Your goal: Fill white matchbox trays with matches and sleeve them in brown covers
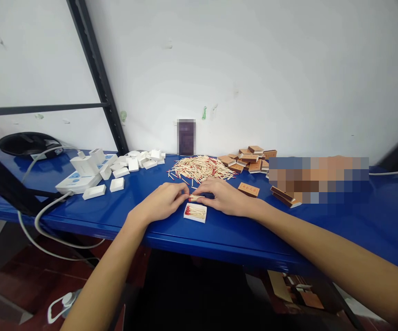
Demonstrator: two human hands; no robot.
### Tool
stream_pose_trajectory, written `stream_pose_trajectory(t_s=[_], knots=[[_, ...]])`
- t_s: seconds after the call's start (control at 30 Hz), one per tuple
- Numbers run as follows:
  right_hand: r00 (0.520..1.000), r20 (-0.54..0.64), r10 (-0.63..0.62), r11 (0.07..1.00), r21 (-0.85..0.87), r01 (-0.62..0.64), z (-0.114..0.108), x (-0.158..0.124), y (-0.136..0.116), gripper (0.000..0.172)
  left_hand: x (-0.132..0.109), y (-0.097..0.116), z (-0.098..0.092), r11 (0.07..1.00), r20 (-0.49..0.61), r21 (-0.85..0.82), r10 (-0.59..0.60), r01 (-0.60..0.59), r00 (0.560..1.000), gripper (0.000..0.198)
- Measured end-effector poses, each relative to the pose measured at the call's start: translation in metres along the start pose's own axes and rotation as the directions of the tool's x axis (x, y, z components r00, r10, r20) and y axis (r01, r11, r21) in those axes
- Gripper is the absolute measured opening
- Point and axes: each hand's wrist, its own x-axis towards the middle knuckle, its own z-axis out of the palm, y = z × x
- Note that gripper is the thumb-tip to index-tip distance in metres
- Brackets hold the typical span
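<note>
A small bundle of red-tipped matches (194, 198) is pinched between my two hands, just above a white matchbox tray (204, 218). Several matches lie side by side in that tray, red heads to the left. My left hand (164, 201) is closed at the fingertips around the red-head end of the bundle. From the other side, my right hand (222, 196) grips the bundle's pale stick end between thumb and fingers. Behind both hands spreads a large heap of loose matches (204, 168).
White trays (133, 164) are piled at the back left, beside a power strip (77, 182) with plugged-in chargers. Brown matchbox sleeves (249, 158) are stacked at the back right; one sleeve (249, 189) lies nearer my right hand. A pixelated patch covers the right. Black shelf posts (95, 78) rise at left.
</note>
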Motion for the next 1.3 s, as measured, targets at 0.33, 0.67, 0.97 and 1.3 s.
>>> stream_pose_trajectory(t_s=[0.33, 0.67, 0.97, 1.3], knots=[[0.997, -0.043, 0.066, 0.997, 0.032, -0.064, 0.003, 0.006, -0.005, 0.016, 0.000, -0.004, 0.003, 0.998, 0.026, 0.063, 0.023, -0.024, 0.999, 0.032], [0.994, -0.026, 0.102, 0.991, 0.088, -0.099, 0.002, 0.008, -0.007, 0.016, 0.001, 0.001, 0.006, 0.996, 0.027, 0.091, -0.016, 0.013, 1.000, 0.018], [0.997, -0.016, 0.074, 0.993, 0.094, -0.072, 0.001, 0.010, 0.000, 0.023, 0.002, -0.002, 0.010, 0.989, 0.048, 0.146, -0.026, 0.019, 0.999, 0.021], [0.992, -0.058, 0.116, 0.983, 0.151, -0.107, 0.005, 0.012, 0.001, 0.016, 0.002, 0.000, 0.009, 0.986, 0.067, 0.161, -0.059, 0.047, 0.996, 0.021]])
